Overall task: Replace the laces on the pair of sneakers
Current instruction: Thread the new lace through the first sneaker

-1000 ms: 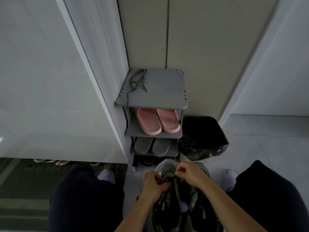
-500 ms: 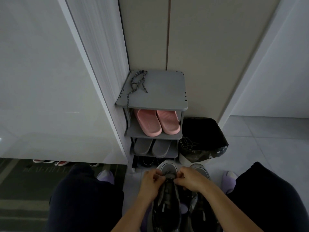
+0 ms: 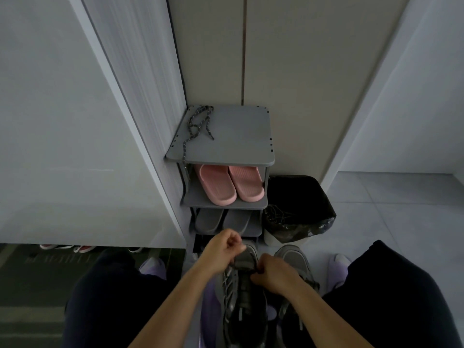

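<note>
Two sets of curled fingers work the lacing of one shoe. The left hand (image 3: 222,251) has its fingertips (image 3: 234,241) pressed together in a pinch on what looks like the pale end of a lace (image 3: 242,248), lifted just clear of the toe end. The right hand (image 3: 275,272) has its fingers folded down onto the dark tongue and grips the sneaker (image 3: 242,301) there, though the exact hold is hidden under the knuckles. The sneaker lies with its long axis from 6 to 12 o'clock, toe at 12 and heel toward the person's lap. The lace therefore runs from the left pinch back toward 5 o'clock into the eyelets, and the left hand is the one nearer the toe. A pull would probably go toward 11 o'clock, along the shoe and away from the right hand, which steadies it. Half a second ago both hands met over the top of the lacing; since then the left has drawn off toward 11 and the right has slid back toward 6. Outward, the second sneaker (image 3: 293,256) stands just beside at 3 o'clock, and whether it is laced cannot be told. Farther off at 12, a spare lace (image 3: 198,125) lies on top of the shoe rack (image 3: 241,136), and thin dark cords sit in the black-lined bin (image 3: 301,194) at 1 o'clock.
</note>
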The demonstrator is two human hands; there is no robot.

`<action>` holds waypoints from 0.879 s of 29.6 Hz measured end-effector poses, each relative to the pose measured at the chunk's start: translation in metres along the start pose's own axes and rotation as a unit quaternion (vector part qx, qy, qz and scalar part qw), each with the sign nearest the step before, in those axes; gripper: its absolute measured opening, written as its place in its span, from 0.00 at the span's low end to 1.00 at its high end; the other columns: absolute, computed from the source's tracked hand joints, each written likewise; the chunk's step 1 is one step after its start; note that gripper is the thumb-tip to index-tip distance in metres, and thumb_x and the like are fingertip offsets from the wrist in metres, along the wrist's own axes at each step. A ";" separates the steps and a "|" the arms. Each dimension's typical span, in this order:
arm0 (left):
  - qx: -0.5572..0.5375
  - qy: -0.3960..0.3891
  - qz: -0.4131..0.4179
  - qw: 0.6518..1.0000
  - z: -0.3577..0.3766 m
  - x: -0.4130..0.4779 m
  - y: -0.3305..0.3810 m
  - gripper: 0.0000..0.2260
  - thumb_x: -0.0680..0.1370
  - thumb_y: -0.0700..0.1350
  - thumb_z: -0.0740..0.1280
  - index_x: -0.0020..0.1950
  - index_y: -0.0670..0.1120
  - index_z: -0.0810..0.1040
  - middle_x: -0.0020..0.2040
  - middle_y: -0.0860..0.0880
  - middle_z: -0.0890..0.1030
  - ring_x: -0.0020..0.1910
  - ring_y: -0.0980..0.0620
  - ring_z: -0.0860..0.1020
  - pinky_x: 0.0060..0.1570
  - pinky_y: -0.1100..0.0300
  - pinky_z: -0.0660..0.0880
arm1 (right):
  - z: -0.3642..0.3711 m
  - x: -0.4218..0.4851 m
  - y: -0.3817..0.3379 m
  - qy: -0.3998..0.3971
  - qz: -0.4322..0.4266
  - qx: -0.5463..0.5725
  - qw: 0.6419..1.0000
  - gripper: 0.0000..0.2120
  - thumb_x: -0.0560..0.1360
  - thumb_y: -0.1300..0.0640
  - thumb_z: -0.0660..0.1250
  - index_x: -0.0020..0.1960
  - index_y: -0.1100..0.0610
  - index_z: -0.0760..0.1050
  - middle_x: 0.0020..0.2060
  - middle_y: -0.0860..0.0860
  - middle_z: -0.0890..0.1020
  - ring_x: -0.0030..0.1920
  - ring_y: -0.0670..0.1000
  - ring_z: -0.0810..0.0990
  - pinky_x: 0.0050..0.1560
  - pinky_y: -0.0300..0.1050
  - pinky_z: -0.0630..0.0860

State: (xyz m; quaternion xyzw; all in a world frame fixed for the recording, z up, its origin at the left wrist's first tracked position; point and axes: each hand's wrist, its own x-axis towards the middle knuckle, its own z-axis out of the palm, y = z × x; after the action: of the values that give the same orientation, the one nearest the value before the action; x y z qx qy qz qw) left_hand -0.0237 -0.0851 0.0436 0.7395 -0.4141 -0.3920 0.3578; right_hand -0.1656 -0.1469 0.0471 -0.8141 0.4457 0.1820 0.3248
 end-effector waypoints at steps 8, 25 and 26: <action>0.120 0.063 -0.013 0.991 0.011 -0.014 -0.020 0.07 0.78 0.43 0.61 0.40 0.47 0.68 0.40 0.47 0.76 0.41 0.51 0.75 0.43 0.55 0.72 | 0.003 -0.003 -0.004 0.016 -0.010 -0.014 1.000 0.13 0.74 0.48 0.63 0.51 0.56 0.66 0.48 0.54 0.74 0.50 0.55 0.76 0.43 0.45 0.68; -0.351 0.165 -0.098 0.916 -0.092 -0.055 0.006 0.15 0.78 0.43 0.61 0.31 0.44 0.67 0.18 0.54 0.62 0.15 0.61 0.58 0.16 0.72 0.54 | 0.011 -0.002 -0.004 0.068 0.017 -0.051 0.996 0.13 0.75 0.48 0.59 0.52 0.56 0.70 0.51 0.54 0.78 0.52 0.55 0.78 0.42 0.43 0.68; -0.399 0.191 -0.089 0.892 -0.104 -0.058 0.002 0.16 0.79 0.44 0.60 0.31 0.45 0.66 0.18 0.54 0.62 0.15 0.60 0.57 0.16 0.72 0.54 | 0.011 -0.002 -0.003 0.072 0.016 -0.052 0.996 0.12 0.75 0.48 0.59 0.51 0.56 0.69 0.52 0.54 0.79 0.53 0.55 0.78 0.43 0.43 0.68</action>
State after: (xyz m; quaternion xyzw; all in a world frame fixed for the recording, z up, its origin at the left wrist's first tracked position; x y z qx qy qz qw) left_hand 0.0465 -0.0131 0.1070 0.6290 -0.0789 -0.4055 0.6586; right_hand -0.1641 -0.1365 0.0412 -0.8335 0.4710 0.1508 0.2464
